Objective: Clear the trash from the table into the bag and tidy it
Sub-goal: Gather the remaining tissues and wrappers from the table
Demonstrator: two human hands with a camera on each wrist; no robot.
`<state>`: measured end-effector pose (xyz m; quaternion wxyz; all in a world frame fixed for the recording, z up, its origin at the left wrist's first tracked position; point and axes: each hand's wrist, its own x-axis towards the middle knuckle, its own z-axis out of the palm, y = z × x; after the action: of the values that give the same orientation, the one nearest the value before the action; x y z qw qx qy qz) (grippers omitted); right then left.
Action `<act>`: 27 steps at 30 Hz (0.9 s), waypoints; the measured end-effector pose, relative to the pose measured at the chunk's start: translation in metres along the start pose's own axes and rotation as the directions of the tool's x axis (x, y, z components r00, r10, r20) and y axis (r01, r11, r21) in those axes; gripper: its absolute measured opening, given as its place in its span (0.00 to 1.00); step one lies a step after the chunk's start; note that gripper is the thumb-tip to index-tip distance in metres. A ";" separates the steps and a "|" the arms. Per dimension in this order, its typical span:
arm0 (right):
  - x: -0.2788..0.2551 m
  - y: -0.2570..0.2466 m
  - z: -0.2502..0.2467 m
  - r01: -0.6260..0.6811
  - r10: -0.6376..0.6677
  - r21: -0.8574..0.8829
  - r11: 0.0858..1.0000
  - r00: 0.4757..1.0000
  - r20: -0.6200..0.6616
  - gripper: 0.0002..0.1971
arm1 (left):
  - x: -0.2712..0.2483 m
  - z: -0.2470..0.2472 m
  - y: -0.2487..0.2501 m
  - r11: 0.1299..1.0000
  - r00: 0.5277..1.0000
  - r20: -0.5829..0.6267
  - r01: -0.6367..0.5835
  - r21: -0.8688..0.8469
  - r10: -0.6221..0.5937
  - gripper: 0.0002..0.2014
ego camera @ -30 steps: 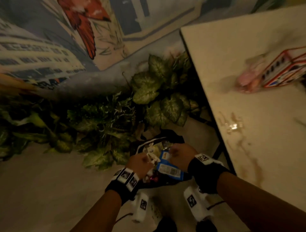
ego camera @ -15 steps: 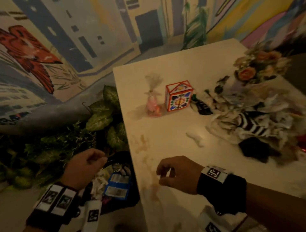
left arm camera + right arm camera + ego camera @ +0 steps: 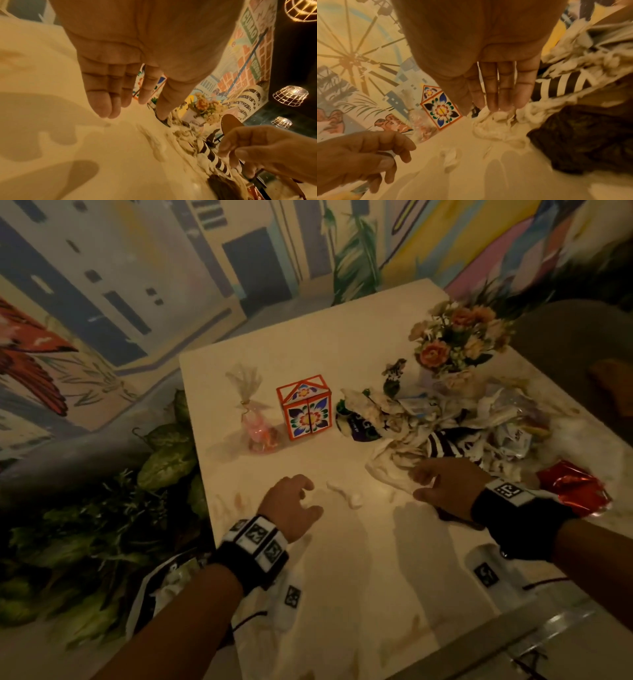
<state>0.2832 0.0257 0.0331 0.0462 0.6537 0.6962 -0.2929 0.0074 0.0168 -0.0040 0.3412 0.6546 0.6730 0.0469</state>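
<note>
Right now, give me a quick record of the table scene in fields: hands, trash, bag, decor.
left hand: open, empty, over table
right hand: open, fingertips at edge of trash pile
loose scrap: lies between the hands
red wrapper: right of the right wrist
bag: on floor, left of table, holds trash
decor: floral box, pink favour, flowers

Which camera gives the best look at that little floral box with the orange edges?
The head view: the floral box shows whole and upright on the table, between a pink wrapped favour and the trash pile. The right wrist view shows it tilted, partly behind the right hand. The left wrist view shows only slivers between fingers.
</note>
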 end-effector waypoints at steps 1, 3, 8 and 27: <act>0.000 0.004 -0.005 -0.014 0.014 -0.016 1.000 1.000 -0.023 0.13 | 0.006 0.006 0.007 1.000 1.000 0.021 0.007 0.006 -0.007 0.23; 0.000 0.011 -0.016 -0.054 0.053 -0.012 0.998 0.996 -0.078 0.14 | 0.019 0.018 0.016 1.000 0.999 0.043 -0.001 0.026 0.000 0.28; 0.004 0.034 -0.030 -0.082 0.082 0.007 0.997 0.989 -0.125 0.18 | 0.042 0.046 0.035 0.994 0.993 0.059 0.104 0.029 -0.105 0.41; 0.099 0.073 -0.073 0.217 -0.220 -0.211 0.953 0.976 0.014 0.31 | 0.128 0.044 0.145 0.995 0.984 -0.151 0.084 -0.059 -0.092 0.33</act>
<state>0.3612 0.1455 0.0234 0.0792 0.5656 0.7916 -0.2174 0.1644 0.1367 -0.0146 0.3068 0.6097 0.7240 0.0997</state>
